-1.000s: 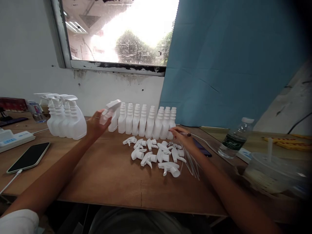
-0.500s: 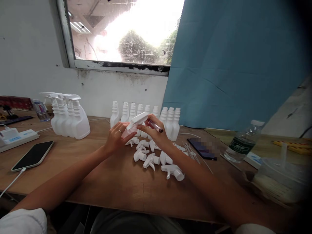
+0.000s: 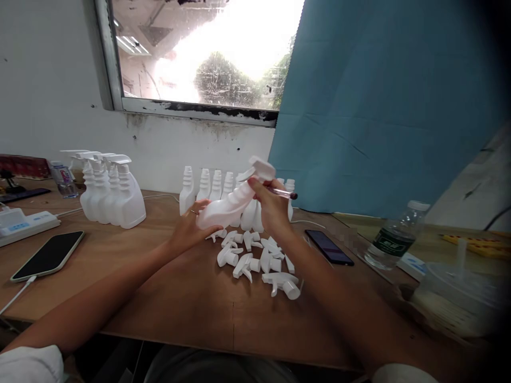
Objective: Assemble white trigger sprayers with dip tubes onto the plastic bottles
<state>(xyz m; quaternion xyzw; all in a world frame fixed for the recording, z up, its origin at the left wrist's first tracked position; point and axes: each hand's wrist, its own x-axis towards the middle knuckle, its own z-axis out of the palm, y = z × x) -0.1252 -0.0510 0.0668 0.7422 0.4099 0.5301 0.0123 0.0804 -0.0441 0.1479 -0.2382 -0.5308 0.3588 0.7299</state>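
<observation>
The right hand, earlier beside the bottle row, now holds the spray bottle near its top.

Across my brown bench lie scattered white spray heads; behind them stand open white bottles. To my left are fitted spray bottles and 1 pale-edged phone; to my right, 1 dark phone.

Head view: from above the near edge of the wooden table, we face forward and down, the spray bottle within arm's reach, the window far.
</observation>
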